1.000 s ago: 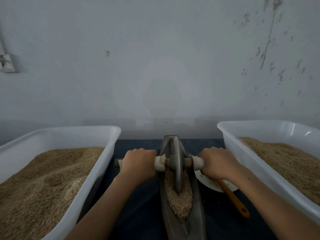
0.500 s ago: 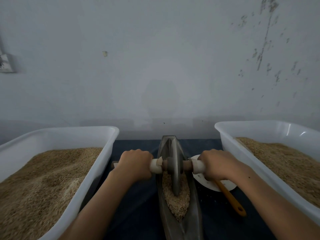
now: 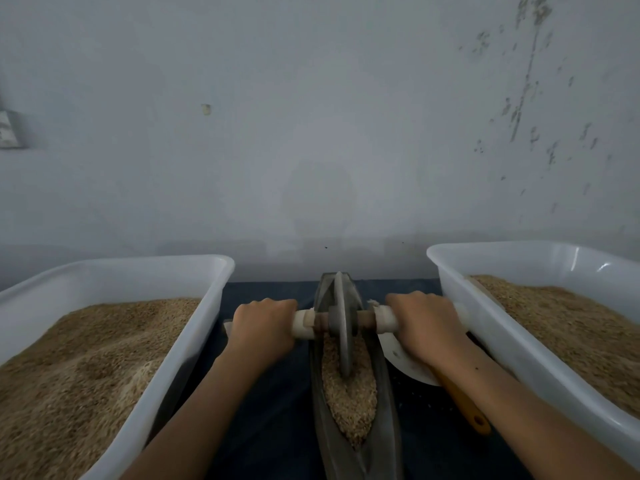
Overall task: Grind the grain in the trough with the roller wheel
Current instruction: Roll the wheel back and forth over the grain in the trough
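Both hands, left hand (image 3: 262, 327) and right hand (image 3: 423, 325), fists wrapped round the axle handles. Roller wheel (image 3: 343, 327) has rolled toward the trough's (image 3: 388, 393) far end since a second ago; grain (image 3: 349, 400) behind looks mostly whole, hard to tell. Pull-back stroke next.
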Tool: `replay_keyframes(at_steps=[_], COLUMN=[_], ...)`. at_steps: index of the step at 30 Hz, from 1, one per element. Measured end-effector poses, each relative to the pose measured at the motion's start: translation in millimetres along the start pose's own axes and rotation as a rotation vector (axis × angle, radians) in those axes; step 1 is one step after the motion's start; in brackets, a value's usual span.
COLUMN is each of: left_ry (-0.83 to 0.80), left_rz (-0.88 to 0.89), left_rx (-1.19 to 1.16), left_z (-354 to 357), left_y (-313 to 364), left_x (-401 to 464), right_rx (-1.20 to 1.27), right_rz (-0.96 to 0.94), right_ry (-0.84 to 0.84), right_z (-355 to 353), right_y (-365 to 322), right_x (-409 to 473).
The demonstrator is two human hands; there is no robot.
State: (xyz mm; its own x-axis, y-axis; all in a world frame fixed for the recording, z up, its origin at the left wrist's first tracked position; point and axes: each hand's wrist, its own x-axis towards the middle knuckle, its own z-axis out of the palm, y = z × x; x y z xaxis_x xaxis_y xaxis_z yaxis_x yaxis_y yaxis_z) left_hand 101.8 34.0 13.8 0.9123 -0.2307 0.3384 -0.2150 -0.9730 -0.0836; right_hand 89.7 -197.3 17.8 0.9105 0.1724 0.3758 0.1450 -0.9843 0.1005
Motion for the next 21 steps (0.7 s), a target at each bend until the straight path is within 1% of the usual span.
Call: replay_keyframes(at_steps=[2, 4, 8, 10, 13, 15, 21], left_ry=[-0.003, -0.025, -0.152, -0.215, -0.276, -0.257, -0.034], left_rz=[0.011, 0.034, 0.089, 0.108, 0.123, 0.118, 0.072], left_rx=[0.009, 0.027, 0.059, 0.06, 0.02, -0.019, -0.06], left_z=[-0.1, -1.7, -6.9, -8.7, -7.3, -4.7, 4.7], left_y=[-0.2, -0.6, -3.2, -4.8, -7.4, -7.8, -5.9], left_x=[-0.4, 0.2, 1.4, 1.1, 1.8, 1.4, -3.4], right_rx=[0.008, 0.004, -0.008, -0.02, -0.045, -0.05, -0.044], right_rz=[-0.017, -0.034, -0.053, -0.062, -0.078, -0.092, -0.068], right_ry=[-0.03, -0.121, -0.336, -0.36, -0.264, -0.173, -0.013], right_z=[-3.1, -8.3, -19.3, -21.2, -19.6, -15.7, -4.7], right_y=[1.1, 3.2, 3.7, 3.2, -1.3, -6.6, -12.0], right_x=[0.1, 0.5, 0.6, 0.8, 0.8, 1.6, 4.2])
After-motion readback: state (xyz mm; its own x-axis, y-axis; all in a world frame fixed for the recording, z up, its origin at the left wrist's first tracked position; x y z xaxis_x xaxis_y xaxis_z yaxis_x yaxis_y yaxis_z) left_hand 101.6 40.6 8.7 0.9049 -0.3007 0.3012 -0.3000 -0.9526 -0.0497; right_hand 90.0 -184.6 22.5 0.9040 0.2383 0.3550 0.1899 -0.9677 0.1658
